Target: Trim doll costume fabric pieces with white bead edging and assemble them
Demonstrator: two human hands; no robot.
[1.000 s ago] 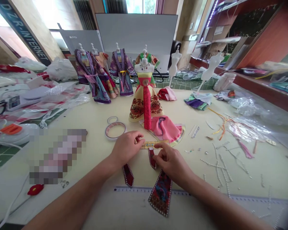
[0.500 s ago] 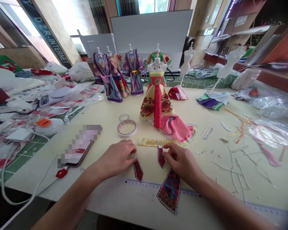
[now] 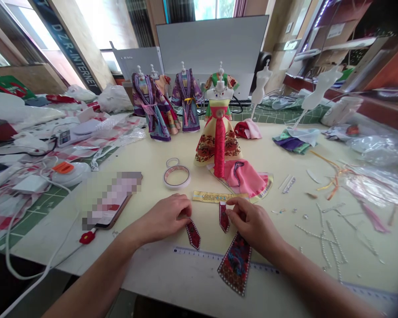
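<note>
My left hand is closed in a pinch at the top of a small dark-red fabric strip with a pointed end and bead-like white edging. My right hand pinches the side of a matching red strip, whose pale top end meets the lower edge of a yellow band set with gems. Beneath the right hand lies a wider dark patterned panel with the same edging, its upper end partly covered by the hand. This panel crosses a clear ruler.
Tape rolls and a phone lie to the left. Behind the band stands a doll form in a yellow-and-red dress, with pink fabric before it. Bead strands and ribbons spread across the right.
The whole view has shifted slightly, moving things a little to the right in the picture. Both hands keep nearly the same pose at the two red strips.
</note>
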